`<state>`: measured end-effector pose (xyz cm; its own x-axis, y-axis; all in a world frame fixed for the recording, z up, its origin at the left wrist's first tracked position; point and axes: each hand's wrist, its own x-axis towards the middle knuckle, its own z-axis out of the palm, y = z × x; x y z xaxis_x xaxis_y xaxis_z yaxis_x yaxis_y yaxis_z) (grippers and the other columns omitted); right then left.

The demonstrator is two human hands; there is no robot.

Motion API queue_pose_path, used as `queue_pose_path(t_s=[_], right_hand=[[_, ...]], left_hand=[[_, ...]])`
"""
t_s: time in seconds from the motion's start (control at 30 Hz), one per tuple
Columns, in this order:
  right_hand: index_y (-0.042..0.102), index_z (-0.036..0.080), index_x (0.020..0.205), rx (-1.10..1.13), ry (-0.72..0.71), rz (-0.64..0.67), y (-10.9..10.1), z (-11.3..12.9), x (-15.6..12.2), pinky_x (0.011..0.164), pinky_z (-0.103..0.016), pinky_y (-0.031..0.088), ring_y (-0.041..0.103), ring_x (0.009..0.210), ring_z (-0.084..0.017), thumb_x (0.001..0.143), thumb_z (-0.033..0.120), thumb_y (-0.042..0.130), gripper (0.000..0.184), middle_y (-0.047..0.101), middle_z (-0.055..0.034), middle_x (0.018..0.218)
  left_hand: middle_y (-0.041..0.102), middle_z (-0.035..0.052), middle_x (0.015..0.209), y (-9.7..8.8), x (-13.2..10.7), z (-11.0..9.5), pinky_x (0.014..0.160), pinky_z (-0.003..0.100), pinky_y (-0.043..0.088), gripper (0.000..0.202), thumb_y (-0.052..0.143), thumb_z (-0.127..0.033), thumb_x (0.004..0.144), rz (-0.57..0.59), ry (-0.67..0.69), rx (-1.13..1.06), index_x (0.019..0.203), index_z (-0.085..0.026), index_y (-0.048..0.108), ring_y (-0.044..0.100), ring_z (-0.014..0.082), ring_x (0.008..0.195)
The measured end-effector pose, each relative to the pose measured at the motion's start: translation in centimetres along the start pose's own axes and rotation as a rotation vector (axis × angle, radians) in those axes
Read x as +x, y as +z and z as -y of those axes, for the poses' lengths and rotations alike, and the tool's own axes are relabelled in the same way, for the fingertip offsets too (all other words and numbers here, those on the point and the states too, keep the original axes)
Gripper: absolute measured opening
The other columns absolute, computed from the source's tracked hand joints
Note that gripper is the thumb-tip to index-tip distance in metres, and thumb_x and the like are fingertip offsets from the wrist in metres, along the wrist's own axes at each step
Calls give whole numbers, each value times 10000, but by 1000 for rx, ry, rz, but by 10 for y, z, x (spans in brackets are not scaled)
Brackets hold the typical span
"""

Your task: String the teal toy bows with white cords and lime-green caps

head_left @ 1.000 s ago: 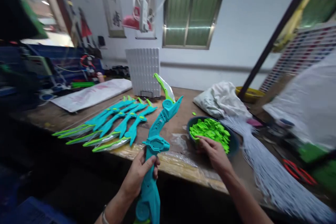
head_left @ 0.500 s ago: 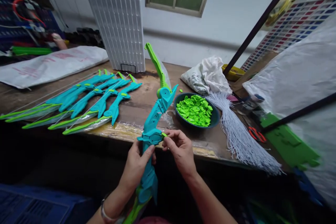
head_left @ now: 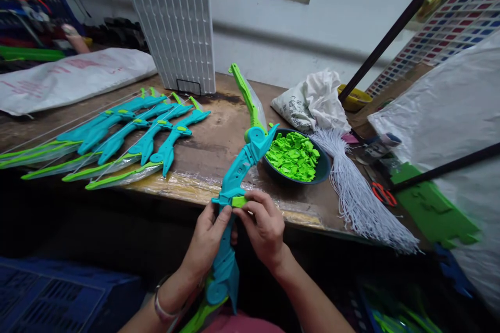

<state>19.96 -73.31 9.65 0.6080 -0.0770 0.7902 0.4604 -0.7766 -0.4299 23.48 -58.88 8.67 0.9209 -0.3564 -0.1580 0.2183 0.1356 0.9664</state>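
Observation:
My left hand (head_left: 207, 239) is wrapped round the middle of a blue plastic toy bow (head_left: 235, 170) with bright green limbs, held upright off the table's front edge. Between the fingertips of my right hand (head_left: 263, 226) is a small green plastic piece (head_left: 238, 201), against the blue centre of the bow. Whether the piece is seated there I cannot tell. Just beyond, a dark bowl (head_left: 327, 164) holds many similar green pieces (head_left: 295, 156). The bow's lower limb (head_left: 205, 315) reaches down towards my lap.
Several blue and green toy bows (head_left: 172, 140) lie strung on the table (head_left: 213, 151) at left. Right of the bowl are a bundle of white cords (head_left: 355, 197), red-handled scissors (head_left: 383, 195) and a white sack (head_left: 308, 101). A blue crate (head_left: 58, 291) stands low at left.
My right hand has brought the green piece from the side of the bow's centre onto it. The bow has tilted a little to the right.

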Motion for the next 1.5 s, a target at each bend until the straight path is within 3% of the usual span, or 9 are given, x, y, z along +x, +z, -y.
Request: queue_pose_path(t_s=[0.2,0.33,0.47,0.57,0.8,0.93,1.07,1.23,1.5], right_hand=[[631,202,1087,-54,-24,62,-3,10,-1,869,-319,610,682,1033,-196,982,93,564,165,651,-120,1125],[585,174,1277,-202,-114,133,-7,13,6,784,-326,606,672,975,-227,984,113,543,302,656,-139,1083],[603,171,1230,-251,-114,257,-14,16,15,712,-336,586,640,868,-226,965,138,527,277,638,-112,984],[588,191,1155,-77,5,247,-21,16,15,768,-310,578,642,921,-194,942,120,550,227,622,-101,1079],[692,250,1045,500,553,16,-33,21,11,734,-242,563,683,791,-131,899,214,731,155,711,15,896],[741,245,1003,663,636,-75,-24,26,9,838,-293,580,722,936,-176,868,231,778,141,765,-19,1003],[703,245,974,640,584,-190,-5,25,1,931,-350,532,647,1160,-221,842,228,809,171,687,-45,1226],[675,263,971,386,362,-235,7,19,-6,1056,-406,418,535,1214,-212,845,205,809,193,633,-10,1056],[666,261,1051,254,148,-118,-2,9,-2,946,-404,519,582,1117,-212,895,193,756,192,564,-57,1178]], left_hand=[[633,-12,649,0,-1,-6,497,296,504,369,744,-613,781,-9,50,-4,918,-285,641,578,175,507],[617,-16,644,-1,0,-5,513,301,498,329,727,-581,811,11,70,3,906,-280,637,569,180,519],[629,-10,688,-1,-2,-3,514,273,496,344,740,-565,808,27,46,-54,925,-258,640,563,159,540],[617,-18,630,0,-4,-4,502,245,481,362,724,-552,832,57,9,-112,955,-227,620,549,139,514],[616,-27,585,-1,-8,-8,509,216,473,353,643,-534,909,22,34,-75,948,-190,574,549,119,507],[611,-34,583,2,-8,-7,498,205,459,346,662,-519,902,13,54,-44,945,-188,572,543,110,498],[620,-35,648,5,-10,-7,504,216,482,351,696,-503,885,32,78,-77,985,-186,582,553,107,513],[612,-34,673,3,-12,-6,503,215,483,346,693,-498,892,74,85,-85,1001,-186,593,548,103,517],[608,-35,653,1,-11,-3,478,221,474,363,663,-527,908,96,101,-53,1013,-187,589,548,112,493]])
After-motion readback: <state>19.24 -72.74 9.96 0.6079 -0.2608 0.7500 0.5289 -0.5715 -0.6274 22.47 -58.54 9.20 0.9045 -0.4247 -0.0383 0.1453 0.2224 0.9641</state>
